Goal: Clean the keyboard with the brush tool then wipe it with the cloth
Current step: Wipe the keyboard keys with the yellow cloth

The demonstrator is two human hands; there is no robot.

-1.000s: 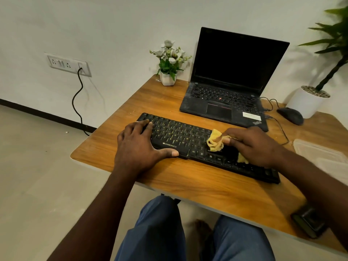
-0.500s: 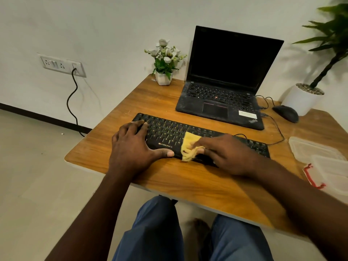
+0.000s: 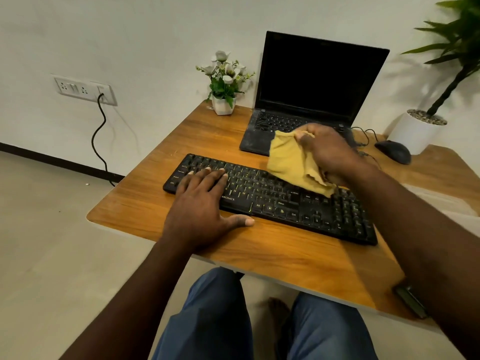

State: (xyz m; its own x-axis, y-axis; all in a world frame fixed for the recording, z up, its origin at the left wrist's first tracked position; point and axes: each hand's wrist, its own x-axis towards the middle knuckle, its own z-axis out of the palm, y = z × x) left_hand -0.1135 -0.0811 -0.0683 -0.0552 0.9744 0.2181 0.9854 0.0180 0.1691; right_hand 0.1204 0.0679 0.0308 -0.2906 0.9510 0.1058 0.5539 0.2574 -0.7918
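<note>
At the middle of the wooden desk (image 3: 145, 203) lies the black keyboard (image 3: 272, 203), slanted with its right end nearer. The left hand (image 3: 202, 203) rests flat on its 9 o'clock end, fingers straight on the keys and thumb on the desk by the front edge. The right hand (image 3: 327, 152) pinches the yellow cloth (image 3: 291, 162) above the keyboard's 1 o'clock part, and the cloth's lower corner hangs over the keys. An open laptop (image 3: 317, 84) sits at 12 o'clock, a small flower pot (image 3: 223, 100) at 11, and a mouse (image 3: 393, 151) at 2.
</note>
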